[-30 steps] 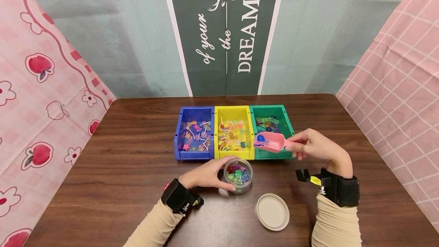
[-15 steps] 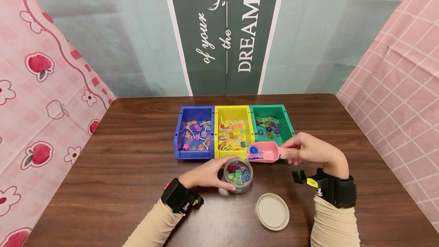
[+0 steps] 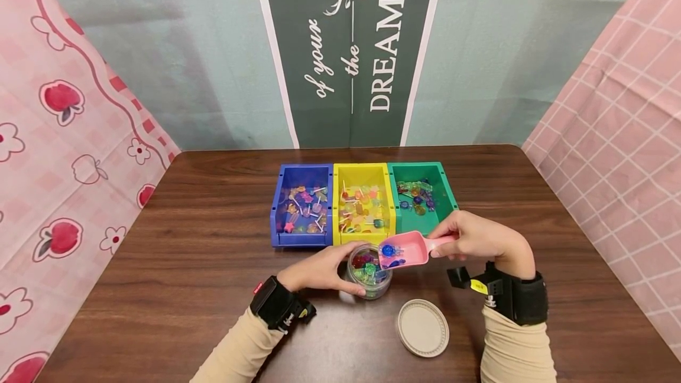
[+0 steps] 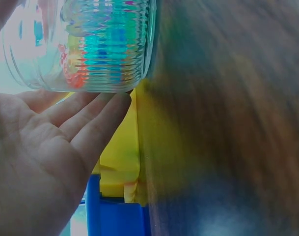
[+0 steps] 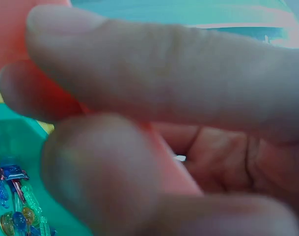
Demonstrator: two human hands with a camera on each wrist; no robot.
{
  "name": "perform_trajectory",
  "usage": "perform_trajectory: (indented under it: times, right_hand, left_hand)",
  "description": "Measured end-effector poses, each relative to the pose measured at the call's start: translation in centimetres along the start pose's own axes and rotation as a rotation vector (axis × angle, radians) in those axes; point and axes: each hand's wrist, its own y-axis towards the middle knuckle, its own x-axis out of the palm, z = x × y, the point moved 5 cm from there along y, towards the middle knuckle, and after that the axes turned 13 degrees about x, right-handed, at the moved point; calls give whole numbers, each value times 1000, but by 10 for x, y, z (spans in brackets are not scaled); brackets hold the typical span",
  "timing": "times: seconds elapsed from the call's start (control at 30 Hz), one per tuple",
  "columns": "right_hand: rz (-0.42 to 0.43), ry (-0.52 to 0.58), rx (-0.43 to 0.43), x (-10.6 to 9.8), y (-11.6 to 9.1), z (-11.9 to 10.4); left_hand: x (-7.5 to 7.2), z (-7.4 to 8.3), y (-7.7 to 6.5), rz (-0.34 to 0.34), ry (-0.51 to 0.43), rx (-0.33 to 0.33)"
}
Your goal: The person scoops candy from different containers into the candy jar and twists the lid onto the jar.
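My left hand [image 3: 319,270] grips a round clear jar [image 3: 385,291] on the table, thumb in front and fingers behind. Ribbed clear walls of the jar [image 4: 110,59] show in the left wrist view, above the left fingers [image 4: 95,118]. Colourful translucent candy-shaped pieces [image 3: 367,273] lie inside. With my right hand [image 3: 473,238] I pinch the handle of a pink scoop [image 3: 412,247], its mouth over the jar's right rim. Blue pieces [image 3: 389,251] sit near the scoop's front edge. Close up, the right fingers [image 5: 164,73] hide most of the handle.
A blue bin [image 3: 275,217], a yellow bin [image 3: 364,240] and a green bin [image 3: 444,185] stand side by side behind the jar, each with small translucent pieces. A pale round lid [image 3: 423,328] lies on the brown table [image 3: 186,265], right of the jar.
The right hand has brought the loaded scoop left and nearer, from over the green bin to the jar's rim. The left hand and jar have stayed in place.
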Motion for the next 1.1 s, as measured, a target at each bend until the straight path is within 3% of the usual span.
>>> perform_trajectory:
  times: [0.63, 1.1]
  right_hand:
    - [200, -85, 109, -7, -2, -9]
    - [199, -82, 103, -6, -5, -12]
  left_hand:
    - [0, -1, 0, -1, 21, 6]
    - [0, -1, 0, 9, 25, 24]
